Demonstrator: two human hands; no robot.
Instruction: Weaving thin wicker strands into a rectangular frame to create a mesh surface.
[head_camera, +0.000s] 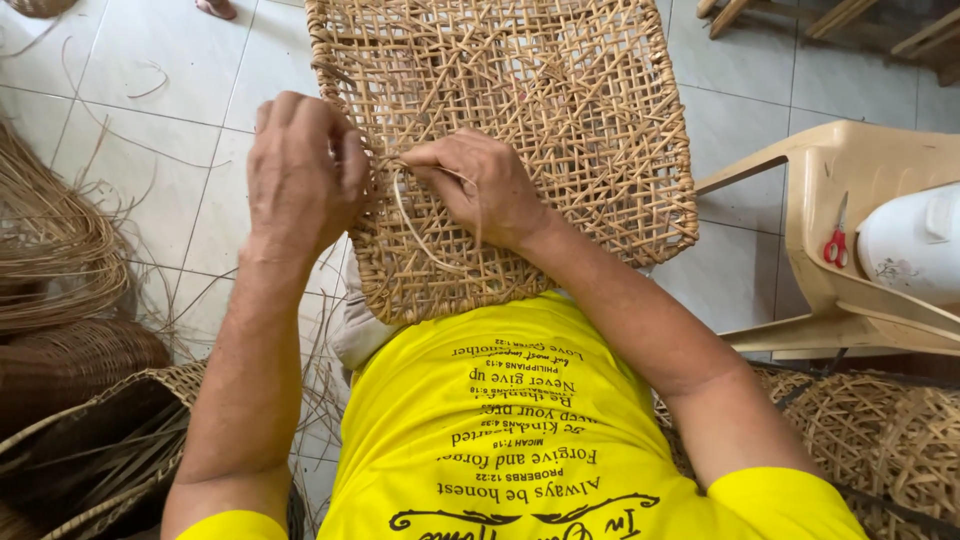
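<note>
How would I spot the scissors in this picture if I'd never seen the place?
Look to the right edge for the beige plastic chair standing on the white tiled floor. On its seat, beside a white rounded container, lie the small scissors. Their red handles are the only bright red among all the tan wicker.

Bare floor tiles (130, 150) left; plastic chair (850, 200) right.

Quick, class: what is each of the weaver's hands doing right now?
Left hand: closed, gripping the left edge of the woven rattan panel.
Right hand: closed, pinching a loose rattan strand on the panel.
</note>
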